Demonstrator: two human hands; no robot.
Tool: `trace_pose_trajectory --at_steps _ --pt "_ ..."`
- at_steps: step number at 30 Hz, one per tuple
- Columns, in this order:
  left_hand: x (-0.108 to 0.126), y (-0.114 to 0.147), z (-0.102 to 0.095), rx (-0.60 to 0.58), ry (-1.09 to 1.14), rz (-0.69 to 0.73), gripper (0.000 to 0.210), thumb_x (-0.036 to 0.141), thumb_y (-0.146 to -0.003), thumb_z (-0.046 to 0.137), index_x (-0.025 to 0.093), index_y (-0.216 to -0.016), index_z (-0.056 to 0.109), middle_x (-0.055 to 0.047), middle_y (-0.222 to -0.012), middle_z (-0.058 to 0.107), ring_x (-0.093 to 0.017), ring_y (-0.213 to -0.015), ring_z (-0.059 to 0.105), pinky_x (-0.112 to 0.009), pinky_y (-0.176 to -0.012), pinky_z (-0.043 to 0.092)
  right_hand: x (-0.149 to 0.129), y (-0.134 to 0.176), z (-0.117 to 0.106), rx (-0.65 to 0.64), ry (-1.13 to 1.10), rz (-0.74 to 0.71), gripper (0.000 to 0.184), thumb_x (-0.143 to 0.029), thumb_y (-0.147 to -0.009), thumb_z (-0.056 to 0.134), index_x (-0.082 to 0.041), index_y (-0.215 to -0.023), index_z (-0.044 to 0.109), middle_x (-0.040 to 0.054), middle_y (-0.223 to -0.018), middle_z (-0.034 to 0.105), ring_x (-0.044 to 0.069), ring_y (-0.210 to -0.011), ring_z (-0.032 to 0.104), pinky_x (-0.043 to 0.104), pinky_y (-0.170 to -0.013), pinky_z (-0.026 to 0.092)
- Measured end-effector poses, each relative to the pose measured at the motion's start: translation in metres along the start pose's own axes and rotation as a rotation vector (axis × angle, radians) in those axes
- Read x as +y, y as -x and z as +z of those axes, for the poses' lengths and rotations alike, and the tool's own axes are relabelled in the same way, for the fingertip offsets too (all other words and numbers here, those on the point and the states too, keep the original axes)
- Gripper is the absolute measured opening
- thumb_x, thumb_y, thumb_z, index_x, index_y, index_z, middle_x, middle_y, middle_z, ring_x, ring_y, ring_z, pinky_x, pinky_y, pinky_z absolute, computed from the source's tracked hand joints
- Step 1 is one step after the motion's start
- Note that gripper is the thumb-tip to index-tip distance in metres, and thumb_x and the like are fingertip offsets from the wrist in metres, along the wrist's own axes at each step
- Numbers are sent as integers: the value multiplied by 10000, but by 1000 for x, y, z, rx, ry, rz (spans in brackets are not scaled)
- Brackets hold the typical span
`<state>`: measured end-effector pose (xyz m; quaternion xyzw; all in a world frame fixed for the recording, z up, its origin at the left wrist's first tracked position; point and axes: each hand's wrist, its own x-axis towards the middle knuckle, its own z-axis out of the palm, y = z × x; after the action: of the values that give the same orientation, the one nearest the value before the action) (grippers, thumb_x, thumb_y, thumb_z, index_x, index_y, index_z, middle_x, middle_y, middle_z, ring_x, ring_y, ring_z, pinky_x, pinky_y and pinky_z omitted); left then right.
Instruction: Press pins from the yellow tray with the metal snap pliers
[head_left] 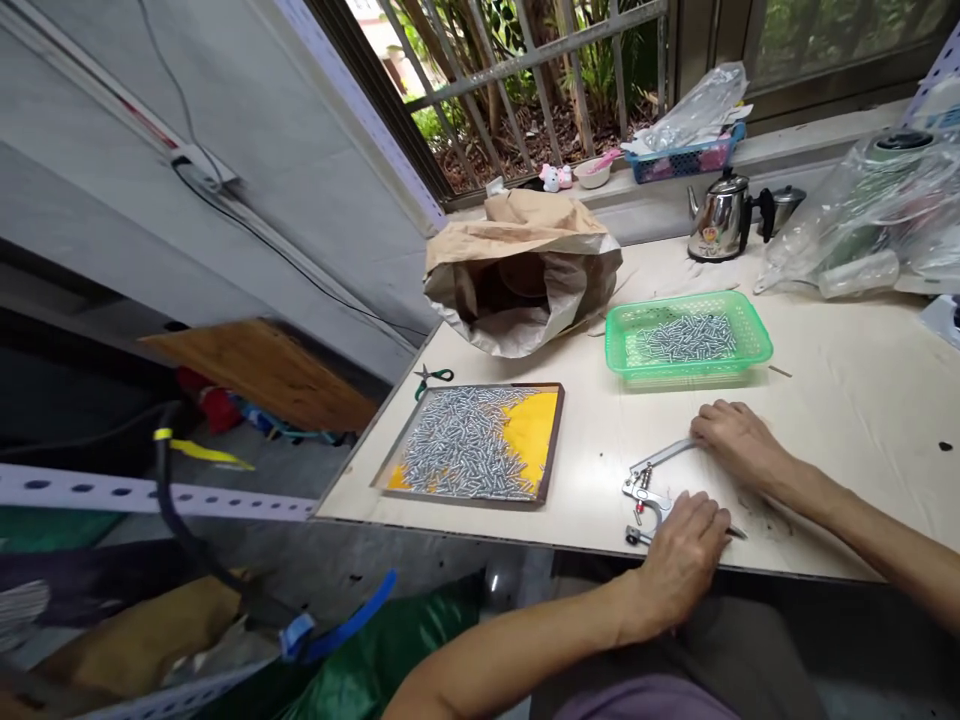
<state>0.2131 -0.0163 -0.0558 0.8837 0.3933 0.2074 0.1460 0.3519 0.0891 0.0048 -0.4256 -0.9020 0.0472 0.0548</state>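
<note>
A metal hand press [646,492] with a long lever, a spring, a curved frame and a bit of red at its jaw lies at the near edge of the table. My left hand [686,550] is closed over its lower handle, whose pointed end sticks out past the fingers. Further back, my right hand [739,438] grips the end of the raised lever [667,453]. To the left, many small silvery metal pins [465,445] fill most of a shallow tray [556,440] with a yellow bottom. More such metal pieces [694,338] lie in a green plastic basket [621,360] beyond my right hand.
An open brown paper bag [525,270] stands at the back left, with green-handled scissors [433,376] in front of it. A steel kettle [721,215] and plastic-wrapped items [862,220] occupy the back right. The table [847,390] ends close by my left wrist.
</note>
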Motion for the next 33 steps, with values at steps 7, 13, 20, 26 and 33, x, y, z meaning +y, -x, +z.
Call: trace_pose_trajectory --at_steps 7,13,20,26,33 --pt "14 39 -44 -261 205 228 265 252 -940 411 209 -1045 651 -77 -1043 688 -195 -1045 619 -310 -936 506 -73 -14 20 -81 -84 -602 144 -181 -782 649 -209 -648 605 21 -796 603 176 -776 464 323 -618 287" --pt "-72 55 -138 -36 -65 -541 242 344 -919 508 206 -1086 616 -93 -1129 615 -189 -958 602 -365 -846 526 -80 -24 61 241 -30 -670 215 -47 -794 571 -196 -641 544 0 -619 538 170 -684 434 329 -620 273" --pt "-154 40 -168 37 -175 -692 253 328 -911 528 170 -1093 605 -76 -1134 596 -202 -986 584 -388 -865 504 -71 -21 65 379 39 -509 278 2 -811 467 -216 -652 529 16 -623 553 189 -675 478 332 -637 330" --pt "-168 27 -137 -105 -236 -706 196 207 -863 529 152 -892 715 -84 -886 661 -208 -931 570 -311 -821 452 -50 -25 36 247 -464 -215 224 -159 -891 377 -246 -810 567 22 -749 640 175 -676 581 301 -584 450" --pt "-159 34 -133 -219 -269 -746 268 121 -851 449 122 -894 713 -123 -892 659 -226 -903 586 -304 -785 433 -7 -66 -34 498 -117 123 285 -246 -913 386 -196 -1044 634 123 -1049 621 290 -995 562 429 -859 456"
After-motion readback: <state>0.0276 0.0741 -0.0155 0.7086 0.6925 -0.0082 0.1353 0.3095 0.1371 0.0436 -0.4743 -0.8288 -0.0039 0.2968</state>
